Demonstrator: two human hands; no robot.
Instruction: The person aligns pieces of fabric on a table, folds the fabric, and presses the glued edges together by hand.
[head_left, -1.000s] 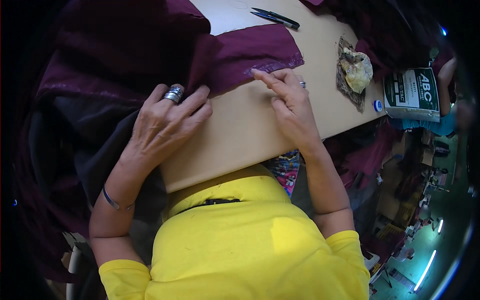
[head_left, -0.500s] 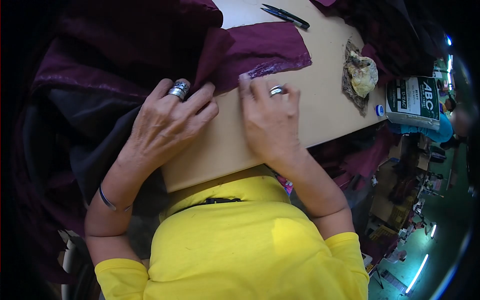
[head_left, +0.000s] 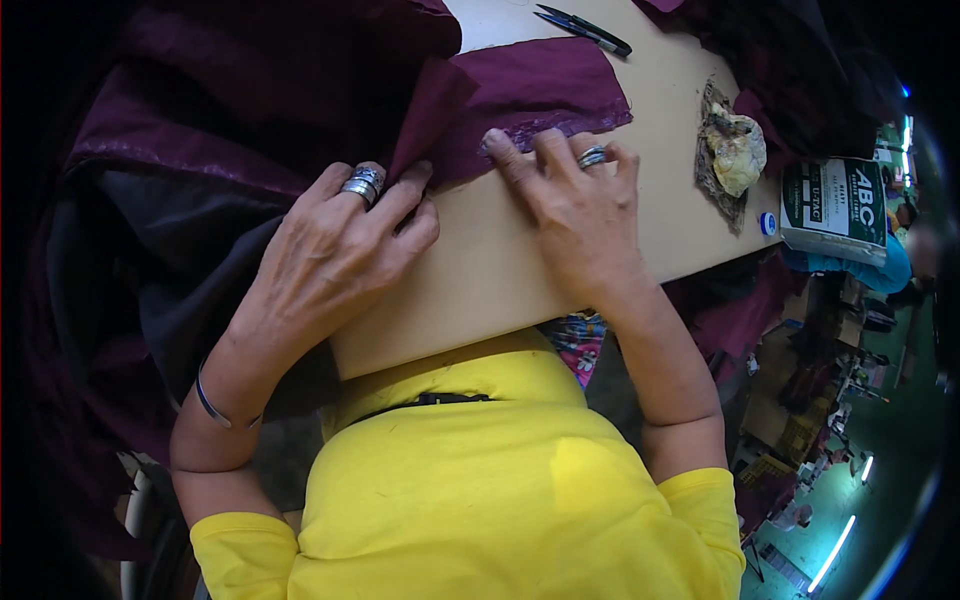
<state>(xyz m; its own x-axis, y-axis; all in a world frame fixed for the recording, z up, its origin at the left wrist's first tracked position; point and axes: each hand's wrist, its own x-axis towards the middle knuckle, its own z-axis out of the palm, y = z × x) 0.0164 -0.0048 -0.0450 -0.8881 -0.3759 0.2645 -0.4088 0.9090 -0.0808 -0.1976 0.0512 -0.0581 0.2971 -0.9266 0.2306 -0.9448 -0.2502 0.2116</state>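
A large maroon cloth with a dark lining [head_left: 260, 90] drapes over the table's left side. A flat flap of it [head_left: 550, 85] lies on the tan tabletop, its near edge smeared with a whitish, glue-like residue. My left hand [head_left: 335, 235], wearing stacked rings, pinches the cloth where a fold rises left of the flap. My right hand [head_left: 585, 210] rests at the flap's near edge, thumb and fingers apart, fingertips touching the smeared strip. Whitish matter sticks to the right thumb tip. What lies beneath the left fingertips is hidden.
Black thread snips [head_left: 585, 32] lie at the table's far edge. To the right sit a crusty yellowish lump [head_left: 735, 155] on a ragged brown scrap, a small blue-and-white cap [head_left: 767, 223] and a green-and-white ABC pack [head_left: 835, 210]. More dark maroon cloth [head_left: 800, 70] is piled at upper right.
My right hand has shifted right, and its thumb and fingers have spread from a tighter cluster. My left hand keeps its hold on the cloth. The whole view has shifted slightly.
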